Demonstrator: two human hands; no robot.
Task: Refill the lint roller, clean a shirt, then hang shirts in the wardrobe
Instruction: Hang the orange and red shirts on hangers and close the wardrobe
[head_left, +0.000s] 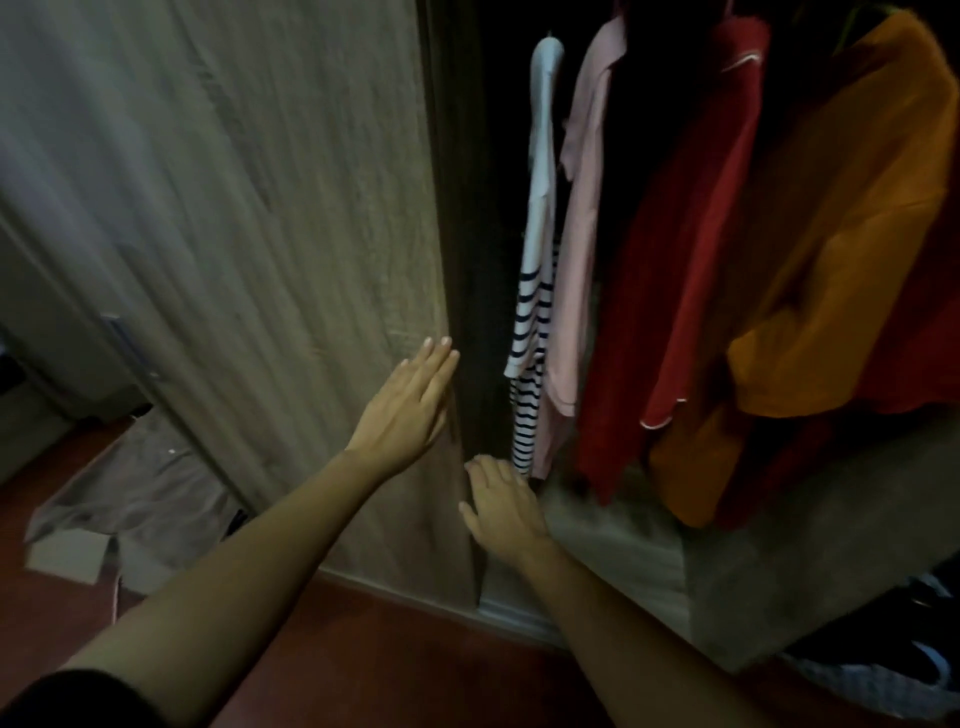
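Forearms reach in from 6 o'clock: left grip flat, fingers straight, against the wardrobe door edge; right grip spread, empty, at its 5 o'clock. Shirts hang inside at 2 o'clock.

Light is low and warm throughout, and detail is lost in the shadows. The left and centre of the view are filled by a wardrobe door in pale grey-beige wood grain, seen tilted by the wide lens. Beyond its left edge a second, plainer grey panel is seen, fitted with a slim metal handle. To the right of the door the wardrobe interior is left open and reads almost black. A wood-grain base board is laid across its bottom, edged by a pale rail. The floor is finished in dark reddish brown.
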